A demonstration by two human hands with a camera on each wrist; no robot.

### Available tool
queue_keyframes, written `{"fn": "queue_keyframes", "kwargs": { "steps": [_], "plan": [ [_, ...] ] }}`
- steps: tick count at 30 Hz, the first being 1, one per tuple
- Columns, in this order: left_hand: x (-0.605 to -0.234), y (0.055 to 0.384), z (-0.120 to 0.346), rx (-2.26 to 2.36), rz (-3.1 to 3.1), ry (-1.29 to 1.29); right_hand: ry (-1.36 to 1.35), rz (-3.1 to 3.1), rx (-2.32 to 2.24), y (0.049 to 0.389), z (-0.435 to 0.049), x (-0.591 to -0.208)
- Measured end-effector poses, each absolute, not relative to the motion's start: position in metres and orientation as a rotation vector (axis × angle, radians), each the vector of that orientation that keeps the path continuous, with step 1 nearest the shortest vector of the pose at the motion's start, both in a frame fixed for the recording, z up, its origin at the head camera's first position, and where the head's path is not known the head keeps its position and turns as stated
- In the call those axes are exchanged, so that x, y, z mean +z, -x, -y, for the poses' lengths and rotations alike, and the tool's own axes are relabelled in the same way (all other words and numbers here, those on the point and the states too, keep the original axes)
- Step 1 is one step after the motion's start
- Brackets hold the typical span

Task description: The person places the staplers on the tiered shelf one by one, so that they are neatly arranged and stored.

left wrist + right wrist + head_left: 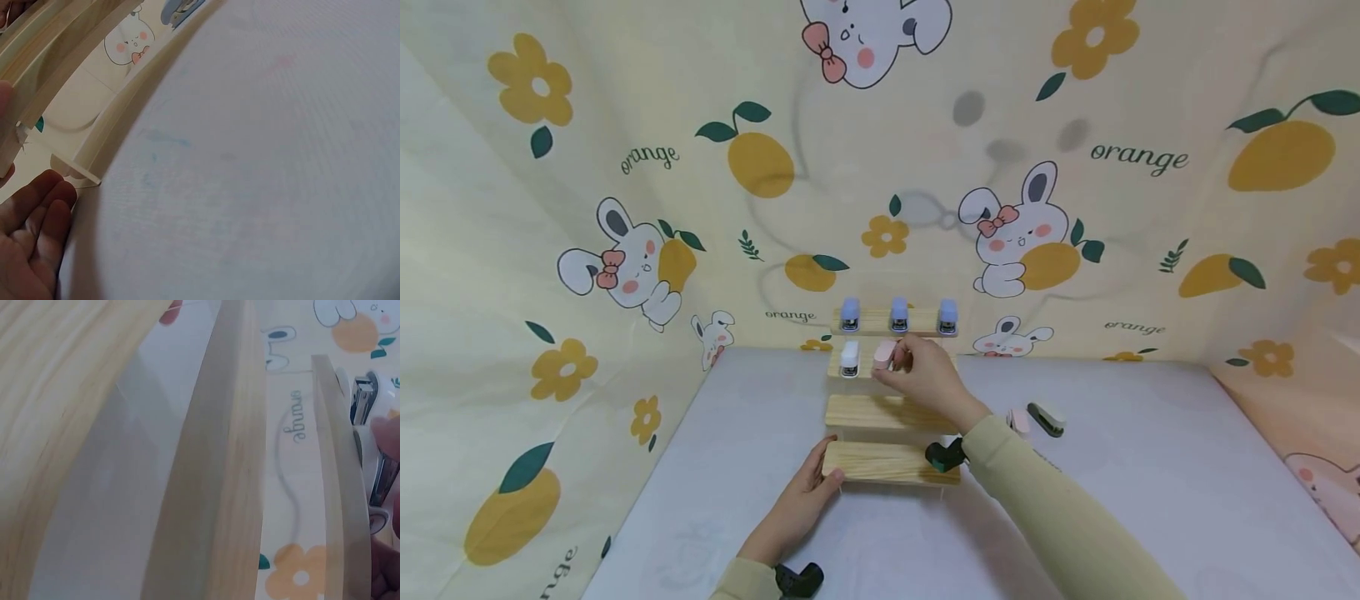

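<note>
A stepped wooden display rack (891, 462) with several tiers stands on the table. My right hand (928, 375) pinches a small pink stapler (883, 354) upright at the second tier from the top. Just left of it on that tier stands a white stapler (849, 358). In the right wrist view, the held stapler's metal part shows close to the board, partly hidden by fingers. At the rack's lower left, my left hand (801, 496) holds the end of the lowest board, thumb at its front. Three blue staplers (899, 314) stand in a row along the top tier.
On the table right of the rack, beside the right forearm, lie another pink stapler (1018, 421) and a dark green stapler (1045, 419). A patterned cloth backdrop (685, 108) rises behind the white tabletop (1150, 467) and along both sides.
</note>
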State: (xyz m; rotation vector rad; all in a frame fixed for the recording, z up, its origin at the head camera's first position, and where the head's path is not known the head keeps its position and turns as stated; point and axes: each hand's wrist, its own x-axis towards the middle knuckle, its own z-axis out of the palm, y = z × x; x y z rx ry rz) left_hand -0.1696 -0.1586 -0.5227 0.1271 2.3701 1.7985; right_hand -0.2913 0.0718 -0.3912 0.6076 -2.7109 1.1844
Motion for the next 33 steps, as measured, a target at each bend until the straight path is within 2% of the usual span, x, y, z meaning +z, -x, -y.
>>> {"fn": "queue_keyframes", "kwargs": {
  "steps": [11,22,33],
  "plan": [
    [-0.505,0.164,0.155,1.815,-2.348,-0.122,-0.658,2.706,1.253,0.291,-0.084,-0.389],
    [-0.523,0.168,0.158,1.836,-2.344,-0.159,-0.647,2.758,1.278,0.292,-0.091,-0.393],
    [-0.525,0.168,0.158,1.816,-2.369,-0.125,-0.582,2.554,1.281,0.264,-0.147,-0.412]
  ]
}}
